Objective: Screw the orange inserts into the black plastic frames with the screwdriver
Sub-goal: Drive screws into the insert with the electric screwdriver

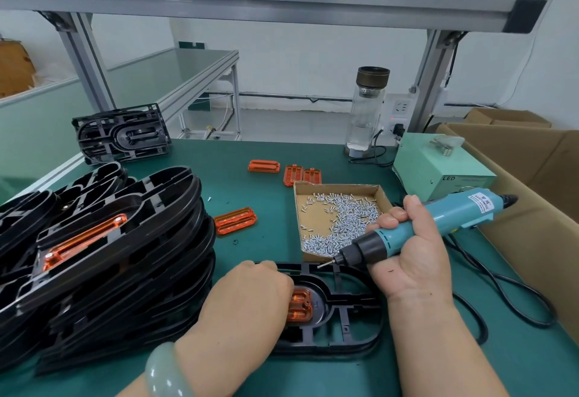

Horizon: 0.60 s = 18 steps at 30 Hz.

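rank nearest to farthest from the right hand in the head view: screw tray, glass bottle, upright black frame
1. screw tray, just left of the right hand
2. glass bottle, behind at the far edge
3. upright black frame, far back left

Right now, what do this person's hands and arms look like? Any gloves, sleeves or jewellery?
Both the left hand and the right hand are bare, with no gloves, and no sleeves show on either arm. The left wrist carries a smooth, rounded, pale green bangle with a glossy shine. The right wrist wears nothing, and no rings are visible.
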Tool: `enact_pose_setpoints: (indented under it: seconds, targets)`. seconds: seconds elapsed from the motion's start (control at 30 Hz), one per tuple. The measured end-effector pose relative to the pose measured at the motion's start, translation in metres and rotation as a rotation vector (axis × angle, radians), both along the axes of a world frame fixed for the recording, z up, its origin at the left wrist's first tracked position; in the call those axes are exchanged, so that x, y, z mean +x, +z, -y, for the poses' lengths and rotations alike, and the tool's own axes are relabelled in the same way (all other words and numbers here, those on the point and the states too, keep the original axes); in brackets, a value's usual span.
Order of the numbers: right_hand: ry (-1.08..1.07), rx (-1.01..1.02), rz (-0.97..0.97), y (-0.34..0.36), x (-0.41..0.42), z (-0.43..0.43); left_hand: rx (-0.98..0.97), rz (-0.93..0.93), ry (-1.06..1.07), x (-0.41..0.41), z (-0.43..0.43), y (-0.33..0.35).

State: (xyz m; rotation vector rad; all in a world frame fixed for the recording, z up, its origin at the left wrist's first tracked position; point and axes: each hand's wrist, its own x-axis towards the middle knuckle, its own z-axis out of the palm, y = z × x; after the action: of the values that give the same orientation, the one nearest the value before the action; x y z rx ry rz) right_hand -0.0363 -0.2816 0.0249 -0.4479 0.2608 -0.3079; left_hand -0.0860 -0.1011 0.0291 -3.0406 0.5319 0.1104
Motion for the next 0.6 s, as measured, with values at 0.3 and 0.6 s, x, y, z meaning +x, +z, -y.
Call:
enact_pose_setpoints:
  seconds: [0.3,0.6]
  targets:
    - [-0.002,-0.013,-0.006,0.001,0.001,0.000,-0.127,0.028,-0.001,-0.001,-0.006,-0.007]
    - [0.016,-0.027,-0.021,-0.001,0.001,-0.002,-0.412,0.177,0.034,0.024,0.013,0.020]
